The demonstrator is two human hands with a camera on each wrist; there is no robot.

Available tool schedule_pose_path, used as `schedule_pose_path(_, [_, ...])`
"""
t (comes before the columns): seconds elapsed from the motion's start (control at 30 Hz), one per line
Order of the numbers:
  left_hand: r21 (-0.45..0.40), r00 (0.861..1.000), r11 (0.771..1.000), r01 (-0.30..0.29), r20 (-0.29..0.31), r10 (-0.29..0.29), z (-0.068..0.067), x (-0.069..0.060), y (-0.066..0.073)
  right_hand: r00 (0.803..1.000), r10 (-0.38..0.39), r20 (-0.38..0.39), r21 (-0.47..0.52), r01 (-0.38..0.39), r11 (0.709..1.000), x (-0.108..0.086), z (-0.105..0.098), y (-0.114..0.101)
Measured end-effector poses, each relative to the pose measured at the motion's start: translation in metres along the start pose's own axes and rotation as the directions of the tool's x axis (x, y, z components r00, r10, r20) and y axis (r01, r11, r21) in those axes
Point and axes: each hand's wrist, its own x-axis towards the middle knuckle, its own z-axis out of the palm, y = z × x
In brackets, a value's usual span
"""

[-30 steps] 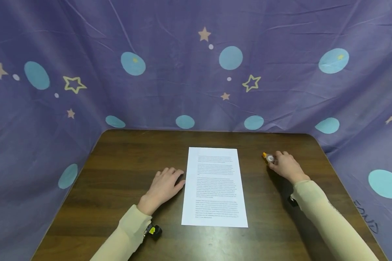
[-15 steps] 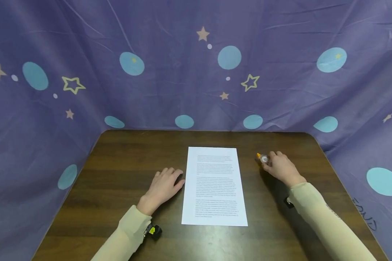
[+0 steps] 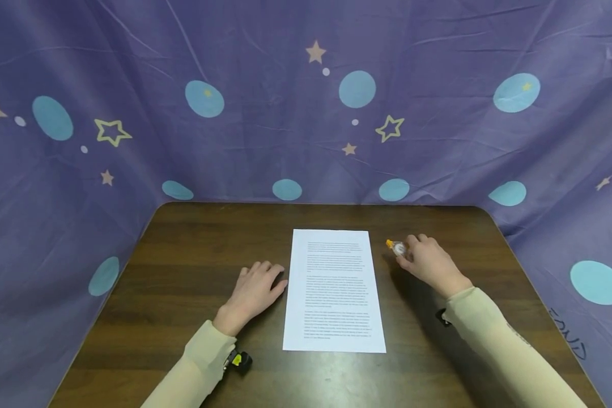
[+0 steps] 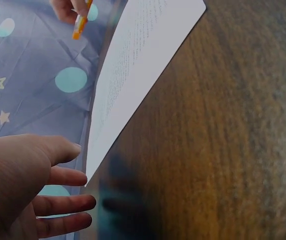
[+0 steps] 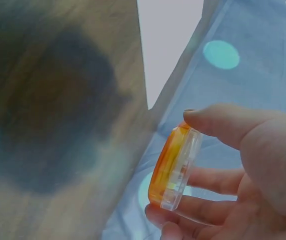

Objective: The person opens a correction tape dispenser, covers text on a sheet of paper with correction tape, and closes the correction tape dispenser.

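My right hand (image 3: 430,263) pinches a correction tape dispenser (image 3: 399,248) between thumb and fingers, to the right of a printed sheet of paper (image 3: 332,292). In the right wrist view the correction tape (image 5: 174,167) shows an orange side and a clear side, with the thumb at one end and fingertips at the other. Its orange tip points left in the head view. My left hand (image 3: 252,294) lies beside the paper's left edge, fingers relaxed and holding nothing. The left wrist view shows its fingers (image 4: 65,205) near a corner of the sheet.
The brown wooden table (image 3: 183,255) bears the sheet near its middle. A purple curtain (image 3: 265,113) with stars and blue ovals hangs behind and at both sides. A small black wrist device (image 3: 241,362) sits under the left sleeve.
My right hand has moved left with the correction tape, toward the paper's right edge. The left hand and the sheet have stayed in place.
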Motion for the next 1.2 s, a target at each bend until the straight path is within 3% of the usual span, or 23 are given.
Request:
schedule_pose_path(0.33, [0.013,1.000,1.000,-0.016,-0.023,0.016,-0.002,0.000,0.003,0.995,-0.092,-0.040,-0.042,0.090,0.995,-0.002,-0.006,-0.028])
schedule_pose_path(0.7, [0.066,0.999,0.997,-0.029,-0.027,0.030,0.000,-0.003,0.005,0.972,-0.203,-0.121,-0.045,0.199,0.979,-0.002,-0.006,-0.050])
schedule_pose_path(1.0, [0.050,0.999,0.998,-0.035,-0.016,0.036,0.002,0.000,0.014,0.953,-0.279,-0.117,-0.091,0.269,0.959,-0.006,-0.010,-0.067])
schedule_pose_path(1.2, [-0.006,0.998,0.998,-0.056,-0.021,0.056,0.002,0.002,0.022,0.932,-0.346,-0.110,-0.111,0.334,0.936,-0.006,-0.010,-0.077])
